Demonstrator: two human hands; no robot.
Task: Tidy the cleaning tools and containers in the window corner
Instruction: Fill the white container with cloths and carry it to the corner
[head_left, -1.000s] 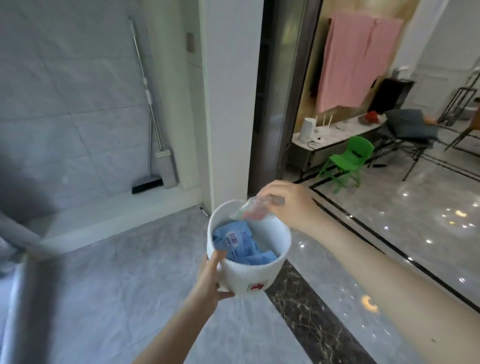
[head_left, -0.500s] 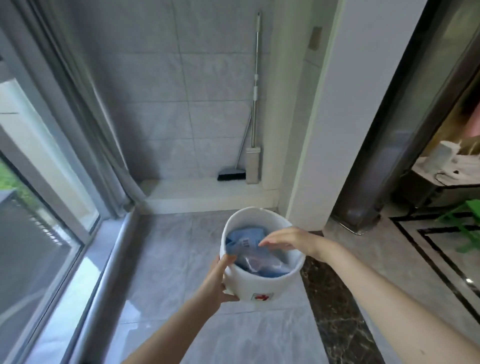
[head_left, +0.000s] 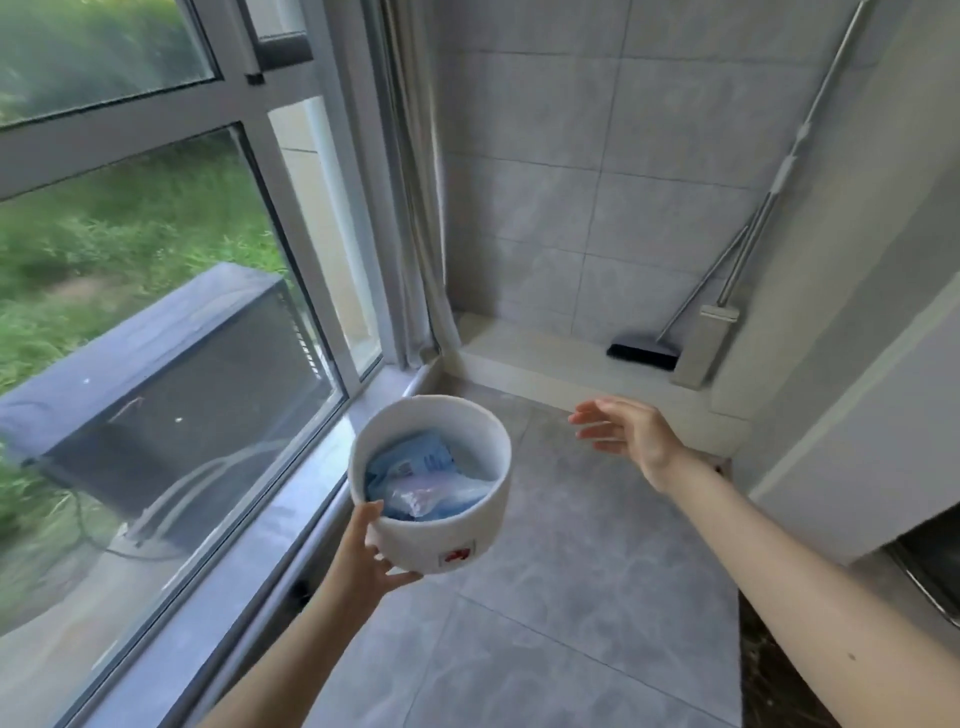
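Note:
My left hand (head_left: 366, 553) grips the near rim and wall of a white bucket (head_left: 457, 535) with a small red mark, held above the grey floor by the window. Inside lie blue packets (head_left: 415, 460) and a clear plastic bag (head_left: 428, 496). To the right of the bucket, my right hand (head_left: 626, 434) hovers with fingers spread and nothing in it. A broom with a black brush head (head_left: 643, 356) and a metal dustpan (head_left: 701, 351) lean in the tiled corner at the back right, their long handles against the wall.
A large window (head_left: 156, 312) with a grey sill (head_left: 291, 519) runs along the left. A pale curtain (head_left: 421, 218) hangs in the corner. A low white ledge (head_left: 545, 364) lines the back wall. A white pillar (head_left: 857, 441) stands on the right.
My right hand has left the bucket, with the clear bag lying inside, and moved out to the right, open. The view has swung left toward the window.

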